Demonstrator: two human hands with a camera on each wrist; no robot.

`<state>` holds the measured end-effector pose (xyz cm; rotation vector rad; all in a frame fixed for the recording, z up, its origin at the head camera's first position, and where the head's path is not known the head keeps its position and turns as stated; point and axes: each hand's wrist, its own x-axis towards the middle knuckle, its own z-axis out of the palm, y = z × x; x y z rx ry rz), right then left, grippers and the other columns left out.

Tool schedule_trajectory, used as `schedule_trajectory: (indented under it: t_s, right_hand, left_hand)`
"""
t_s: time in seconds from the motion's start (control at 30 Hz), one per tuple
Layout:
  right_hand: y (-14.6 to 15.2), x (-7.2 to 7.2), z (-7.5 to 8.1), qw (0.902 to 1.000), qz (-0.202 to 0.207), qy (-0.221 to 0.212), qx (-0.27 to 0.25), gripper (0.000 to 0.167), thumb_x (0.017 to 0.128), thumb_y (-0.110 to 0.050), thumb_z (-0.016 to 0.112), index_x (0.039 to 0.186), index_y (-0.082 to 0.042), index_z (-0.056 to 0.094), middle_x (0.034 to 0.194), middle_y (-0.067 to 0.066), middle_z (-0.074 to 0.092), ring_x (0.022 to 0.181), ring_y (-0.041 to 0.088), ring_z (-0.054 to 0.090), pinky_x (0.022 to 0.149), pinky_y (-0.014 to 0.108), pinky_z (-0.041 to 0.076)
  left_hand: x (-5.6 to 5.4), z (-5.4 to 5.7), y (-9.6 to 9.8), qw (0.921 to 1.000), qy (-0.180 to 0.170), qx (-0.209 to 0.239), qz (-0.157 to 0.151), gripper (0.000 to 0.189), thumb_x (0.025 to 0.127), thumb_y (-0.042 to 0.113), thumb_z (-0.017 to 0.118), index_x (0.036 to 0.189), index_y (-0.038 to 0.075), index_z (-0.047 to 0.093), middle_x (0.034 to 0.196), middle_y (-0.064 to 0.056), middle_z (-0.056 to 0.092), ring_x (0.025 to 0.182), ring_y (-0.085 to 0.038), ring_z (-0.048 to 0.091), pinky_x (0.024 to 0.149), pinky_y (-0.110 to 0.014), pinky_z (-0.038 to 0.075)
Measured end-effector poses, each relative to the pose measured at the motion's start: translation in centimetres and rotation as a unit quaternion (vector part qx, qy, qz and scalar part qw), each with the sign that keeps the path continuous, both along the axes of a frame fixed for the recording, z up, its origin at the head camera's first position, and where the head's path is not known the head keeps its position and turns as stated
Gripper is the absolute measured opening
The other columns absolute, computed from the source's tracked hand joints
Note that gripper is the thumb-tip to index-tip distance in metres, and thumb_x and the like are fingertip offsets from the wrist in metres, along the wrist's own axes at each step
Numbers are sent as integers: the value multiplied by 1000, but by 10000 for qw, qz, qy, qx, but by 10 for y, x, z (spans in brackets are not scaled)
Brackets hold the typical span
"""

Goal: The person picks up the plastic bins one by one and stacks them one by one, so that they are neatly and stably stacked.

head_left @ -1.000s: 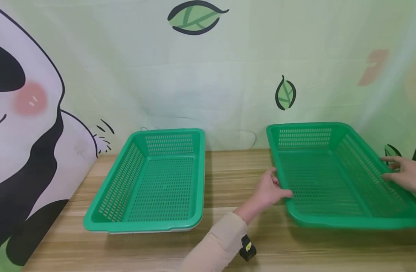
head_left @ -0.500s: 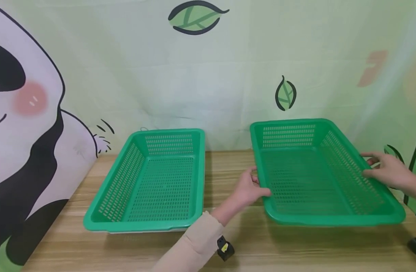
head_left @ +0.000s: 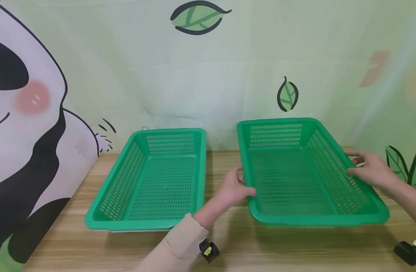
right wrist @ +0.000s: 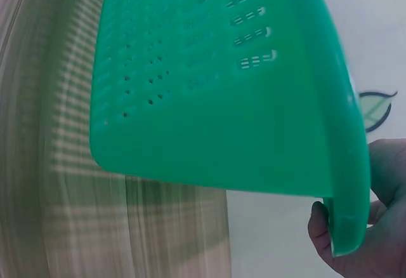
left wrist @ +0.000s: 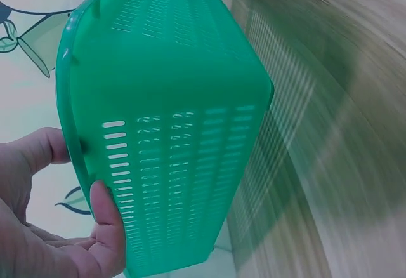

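A rectangular green plastic basket with slotted walls hangs a little above the table, held between both hands. My left hand grips its left rim, thumb over the rim and fingers beneath the edge. On the far side my right hand pinches the right rim. Both wrist views show the basket's outer wall and a gap over the wood; in the right wrist view, fingers curl under the lip. Nothing lies inside the basket.
A second green basket stands on the wood-grain table to the left, with a pale edge under its rim. Behind the table hangs a light green cloth printed with a panda and leaves.
Both hands have carried the green basket leftward, closer to the standing basket. Their grip on the rims looks the same. The left basket stays where it was.
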<state>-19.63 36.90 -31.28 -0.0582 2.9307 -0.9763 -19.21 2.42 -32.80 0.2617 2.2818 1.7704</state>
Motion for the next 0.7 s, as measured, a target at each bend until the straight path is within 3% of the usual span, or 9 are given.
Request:
schedule_trajectory:
  t_s: [0.3, 0.43, 0.7]
  right_hand:
    - [-22, 4, 5, 9994, 109, 257, -187, 62, 83, -7, 54, 136, 12, 26, 109, 28, 42, 91, 36, 46, 61, 34, 45]
    - [-31, 7, 7, 9993, 141, 258, -244, 62, 84, -8, 55, 136, 11, 26, 110, 27, 42, 90, 33, 46, 63, 33, 45]
    - [-49, 7, 18, 9984, 239, 338, -386, 64, 86, -13, 58, 138, 8, 26, 110, 21, 42, 90, 27, 46, 64, 30, 44]
  left_hand:
    - [8, 10, -30, 9981, 268, -563, -10, 76, 67, -2, 70, 135, 0, 36, 79, -7, 50, 64, -13, 50, 59, -25, 45]
    - [10, 16, -43, 9978, 342, -570, -58, 76, 68, -2, 69, 135, 0, 35, 84, -10, 56, 68, -15, 54, 63, -27, 47]
    - [10, 31, -66, 9968, 296, -740, 18, 78, 70, -2, 67, 138, 1, 31, 85, -8, 50, 70, -16, 44, 59, -25, 40]
